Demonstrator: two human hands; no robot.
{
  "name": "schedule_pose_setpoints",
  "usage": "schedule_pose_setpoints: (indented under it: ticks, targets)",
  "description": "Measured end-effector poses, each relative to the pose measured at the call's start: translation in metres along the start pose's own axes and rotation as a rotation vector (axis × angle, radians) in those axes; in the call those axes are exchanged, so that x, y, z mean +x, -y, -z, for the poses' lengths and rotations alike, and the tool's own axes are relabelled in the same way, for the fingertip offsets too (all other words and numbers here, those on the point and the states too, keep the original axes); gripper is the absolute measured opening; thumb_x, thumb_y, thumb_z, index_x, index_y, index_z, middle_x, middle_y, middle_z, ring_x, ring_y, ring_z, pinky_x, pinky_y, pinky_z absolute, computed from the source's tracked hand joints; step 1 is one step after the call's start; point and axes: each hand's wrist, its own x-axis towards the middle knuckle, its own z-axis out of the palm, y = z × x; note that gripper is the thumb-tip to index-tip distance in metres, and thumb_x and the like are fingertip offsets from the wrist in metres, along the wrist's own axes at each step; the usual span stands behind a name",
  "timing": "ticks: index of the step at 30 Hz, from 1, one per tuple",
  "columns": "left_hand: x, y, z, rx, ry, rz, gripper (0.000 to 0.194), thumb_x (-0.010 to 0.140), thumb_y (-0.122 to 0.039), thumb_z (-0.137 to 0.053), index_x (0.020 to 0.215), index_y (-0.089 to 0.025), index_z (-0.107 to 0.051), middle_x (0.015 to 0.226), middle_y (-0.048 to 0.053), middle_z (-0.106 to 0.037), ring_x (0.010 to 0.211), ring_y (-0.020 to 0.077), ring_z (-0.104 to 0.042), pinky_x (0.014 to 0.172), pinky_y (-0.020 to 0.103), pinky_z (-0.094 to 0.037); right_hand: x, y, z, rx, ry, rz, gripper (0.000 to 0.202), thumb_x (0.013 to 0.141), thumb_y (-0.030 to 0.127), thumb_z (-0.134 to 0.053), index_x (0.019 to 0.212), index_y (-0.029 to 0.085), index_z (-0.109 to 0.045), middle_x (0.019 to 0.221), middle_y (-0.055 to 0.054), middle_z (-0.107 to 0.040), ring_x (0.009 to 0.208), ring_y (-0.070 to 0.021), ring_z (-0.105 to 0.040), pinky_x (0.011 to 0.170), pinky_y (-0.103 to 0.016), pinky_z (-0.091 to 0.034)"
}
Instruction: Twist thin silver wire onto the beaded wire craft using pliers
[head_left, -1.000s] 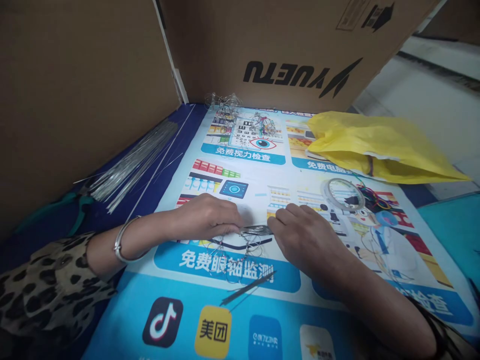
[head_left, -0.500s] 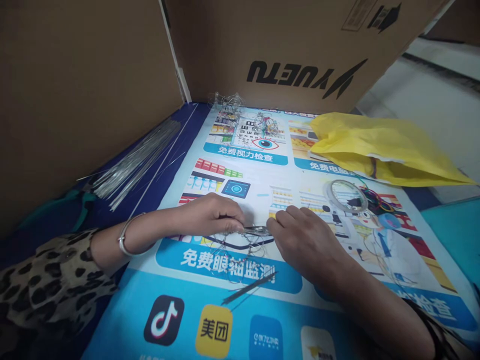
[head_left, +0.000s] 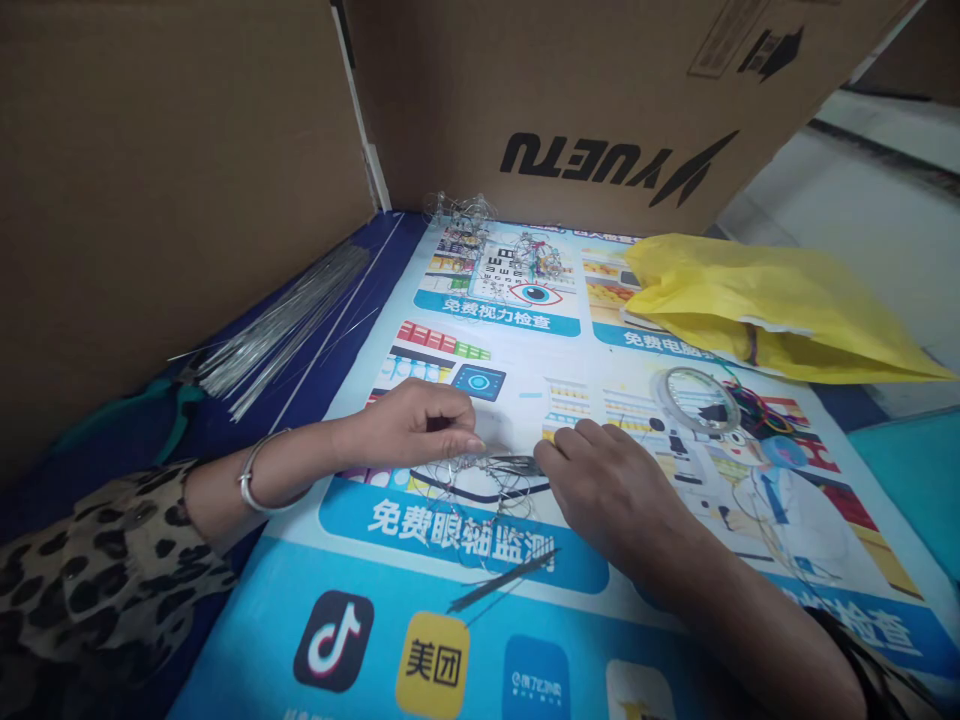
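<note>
At the middle of the printed sheet, my left hand (head_left: 420,425) pinches part of a thin wire piece (head_left: 480,500) between thumb and fingers. My right hand (head_left: 600,480) is closed on a dark metal tool (head_left: 514,465), whose slim tip points left toward my left thumb. Loops of fine wire hang below the tool, between the two hands. Just under them, a small bundle of dark wires (head_left: 502,580) lies on the sheet. How the tool tip meets the wire is too small to tell.
Straight wires (head_left: 281,325) and teal-handled pliers (head_left: 176,420) lie on the left. Tangled wire pieces (head_left: 461,215) sit at the back near cardboard walls (head_left: 600,60). On the right are a clear roll (head_left: 697,400), coloured strands (head_left: 757,410) and a yellow bag (head_left: 780,300).
My left hand has shifted slightly left, away from the tool, widening the gap between the hands. More of the tool tip shows. The whole view has shifted a little.
</note>
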Motion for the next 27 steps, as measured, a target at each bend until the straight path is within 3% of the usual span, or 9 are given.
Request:
schedule_pose_setpoints:
  ticks: [7, 11, 17, 27]
  targets:
    - [-0.002, 0.004, -0.004, 0.041, 0.034, -0.013, 0.031, 0.082, -0.037, -0.055, 0.063, -0.013, -0.053, 0.053, -0.003, -0.048, 0.049, 0.006, -0.04, 0.047, 0.018, -0.028, 0.001, 0.002, 0.001, -0.003, 0.007, -0.015, 0.016, 0.078, 0.003, -0.049, 0.075, 0.018, -0.056, 0.072, -0.004, -0.056, 0.067, -0.018, -0.042, 0.059, -0.031, -0.02]
    - [-0.003, 0.005, -0.005, 0.011, 0.038, -0.017, 0.025, 0.079, -0.036, -0.059, 0.072, -0.012, -0.057, 0.059, -0.002, -0.053, 0.052, 0.0065, -0.044, 0.05, 0.017, -0.032, 0.0, 0.001, 0.001, 0.01, 0.013, -0.026, 0.016, 0.077, 0.004, -0.05, 0.074, 0.019, -0.056, 0.071, -0.003, -0.056, 0.067, -0.0186, -0.042, 0.058, -0.031, -0.02]
    - [-0.004, 0.005, -0.004, -0.028, 0.134, -0.042, 0.026, 0.078, -0.035, -0.06, 0.089, -0.011, -0.061, 0.063, 0.0, -0.055, 0.056, 0.0088, -0.049, 0.054, 0.019, -0.037, 0.001, -0.001, -0.001, 0.029, -0.018, -0.028, 0.017, 0.079, 0.006, -0.049, 0.07, 0.019, -0.055, 0.067, -0.002, -0.055, 0.065, -0.0176, -0.042, 0.057, -0.03, -0.02]
    - [0.0, 0.002, -0.006, 0.018, 0.199, -0.153, 0.016, 0.082, -0.022, -0.052, 0.072, -0.013, -0.061, 0.063, 0.002, -0.056, 0.059, 0.0092, -0.049, 0.057, 0.02, -0.037, 0.008, 0.011, 0.021, -0.057, 0.075, -0.012, 0.015, 0.075, 0.003, -0.053, 0.074, 0.017, -0.058, 0.071, -0.005, -0.058, 0.066, -0.0198, -0.047, 0.054, -0.032, -0.02]
